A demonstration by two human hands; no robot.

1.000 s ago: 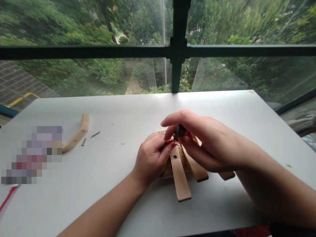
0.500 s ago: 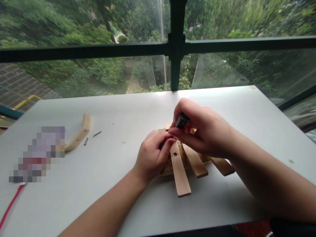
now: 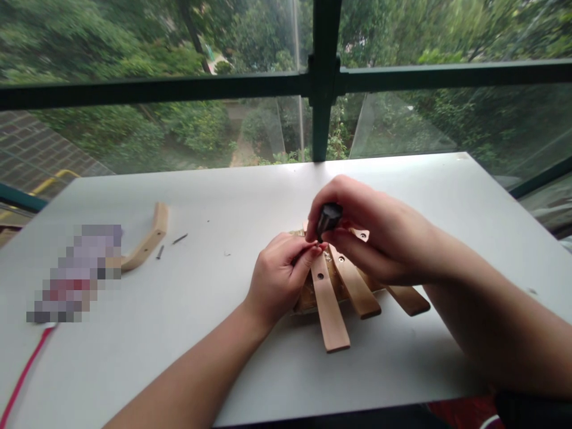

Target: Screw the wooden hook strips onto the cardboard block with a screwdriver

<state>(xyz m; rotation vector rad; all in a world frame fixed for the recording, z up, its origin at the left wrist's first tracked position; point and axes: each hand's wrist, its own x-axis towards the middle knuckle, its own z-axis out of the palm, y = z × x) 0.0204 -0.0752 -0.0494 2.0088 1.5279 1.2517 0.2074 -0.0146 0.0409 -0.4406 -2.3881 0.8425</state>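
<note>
My right hand (image 3: 370, 235) is closed around the black handle of a screwdriver (image 3: 329, 214), seen from its butt end; the tip is hidden. Just beneath it, the thumb and fingertips of my left hand (image 3: 281, 271) pinch what looks like a screw, mostly covered by the fingers. Both hands meet over the inner end of a flat wooden leg (image 3: 331, 319), which shows a dark screw or hole. Beside it, a second wooden leg (image 3: 357, 295) has a screw head in it, and a third wooden leg (image 3: 409, 301) lies partly under my right arm. They rest on a brown base (image 3: 308, 301).
At the left of the white table (image 3: 179, 333) lies a bent wooden leg (image 3: 149, 247) with two holes. Two loose screws, one here (image 3: 159, 252) and another screw (image 3: 180, 239), lie beside it. A blurred-out object (image 3: 75, 274) with a red cord (image 3: 27, 366) is farther left. Windows stand behind.
The view has shifted slightly. My right hand has tilted a little, showing more of the screwdriver's handle end and more screw heads. Both hands stay at the same wooden leg.
</note>
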